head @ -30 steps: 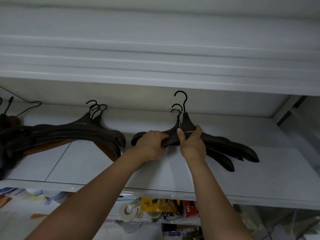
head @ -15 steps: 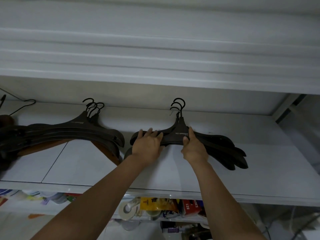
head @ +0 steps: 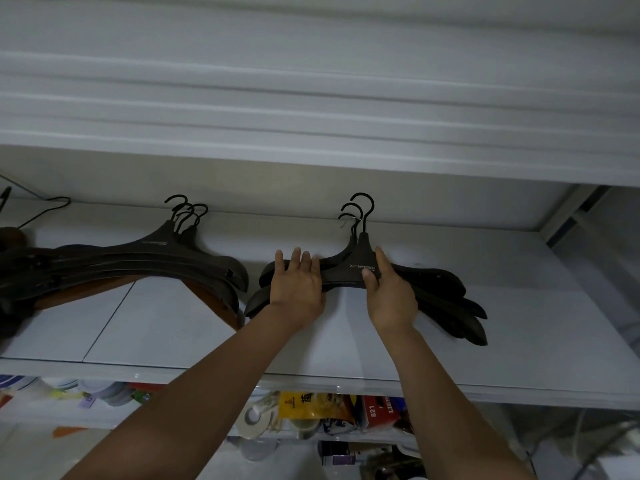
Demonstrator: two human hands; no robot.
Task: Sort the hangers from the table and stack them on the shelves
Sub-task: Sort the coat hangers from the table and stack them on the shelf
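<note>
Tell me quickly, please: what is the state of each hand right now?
Left hand: open, straight fingers pressing on the right-side hanger stack.
Right hand: closed, thumb and fingers pinching the same stack near its neck.

A single head-worn wide-angle view faces forward across a white shelf (head: 519,327) at arm's reach; a cluttered lower shelf (head: 325,415) fills the frame's bottom edge.
</note>
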